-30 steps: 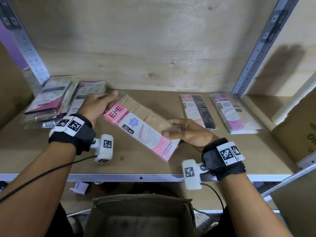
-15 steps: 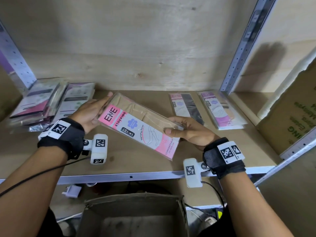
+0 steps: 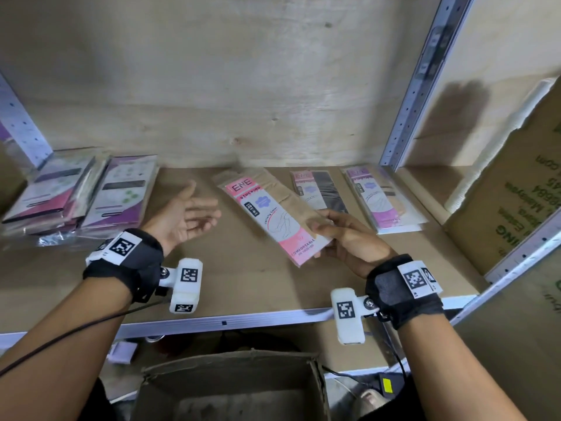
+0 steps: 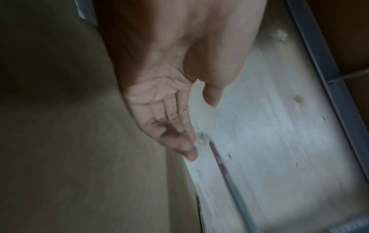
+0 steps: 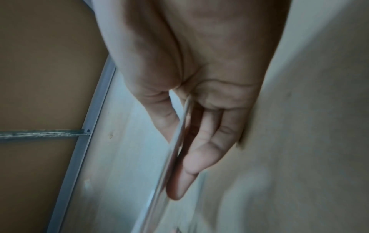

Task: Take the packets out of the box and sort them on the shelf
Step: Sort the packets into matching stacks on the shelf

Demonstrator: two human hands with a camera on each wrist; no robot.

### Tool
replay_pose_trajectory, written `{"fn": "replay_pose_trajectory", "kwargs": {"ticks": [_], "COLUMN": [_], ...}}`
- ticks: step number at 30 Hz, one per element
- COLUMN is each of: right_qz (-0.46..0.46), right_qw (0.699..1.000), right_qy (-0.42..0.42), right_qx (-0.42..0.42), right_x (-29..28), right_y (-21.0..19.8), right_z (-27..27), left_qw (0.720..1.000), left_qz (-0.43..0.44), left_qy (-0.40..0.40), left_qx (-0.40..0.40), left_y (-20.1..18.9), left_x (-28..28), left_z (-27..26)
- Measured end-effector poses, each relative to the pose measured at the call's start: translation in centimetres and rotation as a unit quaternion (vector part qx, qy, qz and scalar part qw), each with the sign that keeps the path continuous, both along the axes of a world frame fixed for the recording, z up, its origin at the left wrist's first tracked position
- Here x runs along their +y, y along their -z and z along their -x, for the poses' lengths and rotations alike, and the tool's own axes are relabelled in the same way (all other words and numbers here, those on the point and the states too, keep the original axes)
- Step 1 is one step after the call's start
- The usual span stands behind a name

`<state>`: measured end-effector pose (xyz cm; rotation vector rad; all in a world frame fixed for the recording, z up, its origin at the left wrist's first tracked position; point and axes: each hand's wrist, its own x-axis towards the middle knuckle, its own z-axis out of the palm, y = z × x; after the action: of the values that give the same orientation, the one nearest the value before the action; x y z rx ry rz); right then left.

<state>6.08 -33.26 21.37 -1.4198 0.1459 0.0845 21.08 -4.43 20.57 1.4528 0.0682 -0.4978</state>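
A pink and white stocking packet point(image 3: 273, 214) with beige fabric inside hangs just over the wooden shelf point(image 3: 243, 287), in the middle. My right hand point(image 3: 343, 235) pinches its near end, thumb on top and fingers beneath; in the right wrist view the packet point(image 5: 177, 141) shows edge-on between thumb and fingers point(image 5: 201, 151). My left hand point(image 3: 188, 217) is off the packet, palm up, fingers relaxed, to its left; the left wrist view shows this hand point(image 4: 169, 110) empty. The cardboard box point(image 3: 230, 387) stands below the shelf edge.
Two stocking packets point(image 3: 318, 189) point(image 3: 379, 199) lie flat at the back right of the shelf. A stack of purple and pink packets point(image 3: 76, 192) sits at the back left. A metal upright point(image 3: 419, 83) and a large carton point(image 3: 516, 189) bound the right side.
My left hand has let go of the packet and drawn back to the left, palm up. The right hand alone has carried the packet right and farther back on the shelf.
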Motion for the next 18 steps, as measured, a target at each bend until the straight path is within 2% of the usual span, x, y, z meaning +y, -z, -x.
{"fn": "replay_pose_trajectory", "kwargs": {"ticks": [4,7,11,14,18], "right_qz": [-0.044,-0.019,0.046,0.106,0.163], "right_qw": [0.999,0.999,0.998,0.994,0.985], "right_qy": [0.029,0.041,0.024,-0.007,0.024], "right_qx": [0.014,0.017,0.029,0.038,0.049], "right_x": [1.6,2.7,3.2,3.2,2.9], "right_y": [0.1,0.1,0.1,-0.1,-0.1], "right_z": [-0.4,-0.9,-1.1,-1.2,-2.2], "left_qw": [0.989,0.978,0.977,0.976,0.981], "left_qz": [-0.055,-0.019,-0.049,-0.082,-0.110], "left_qy": [0.135,0.201,0.178,0.171,0.132], "left_qx": [-0.009,-0.049,-0.106,-0.102,-0.092], "left_y": [0.1,0.2,0.2,0.2,0.3], "left_x": [-3.2,-5.0,-5.7,-5.2,-4.6], "left_z": [3.1,4.9,4.9,4.4,3.8]}}
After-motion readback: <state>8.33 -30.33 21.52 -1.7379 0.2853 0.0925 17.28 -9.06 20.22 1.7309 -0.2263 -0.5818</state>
